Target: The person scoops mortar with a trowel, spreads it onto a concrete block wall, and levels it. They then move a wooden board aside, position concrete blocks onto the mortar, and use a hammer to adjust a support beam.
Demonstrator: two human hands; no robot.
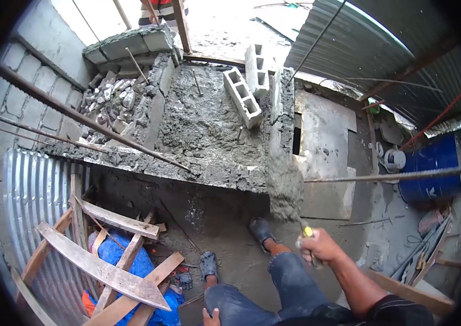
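My right hand (319,247) is closed around the yellow handle of a trowel (307,232). Wet grey mortar (286,190) covers its blade, which is held out before the right end of the low block wall (225,176). At the bottom edge, my left hand (211,317) is beside my thigh, only partly in view; its visible fingers are apart with nothing in them. Beyond the trowel, two hollow concrete blocks (243,98) lie on a rough bed of mortar (198,122) between the walls.
Steel bars (95,119) cross the view at left and right. Rubble (112,100) fills the left bay. Wooden planks (105,269) are piled over a blue tarp (124,255) at lower left. A blue drum (431,168) stands right. Another person (161,11) is at the top.
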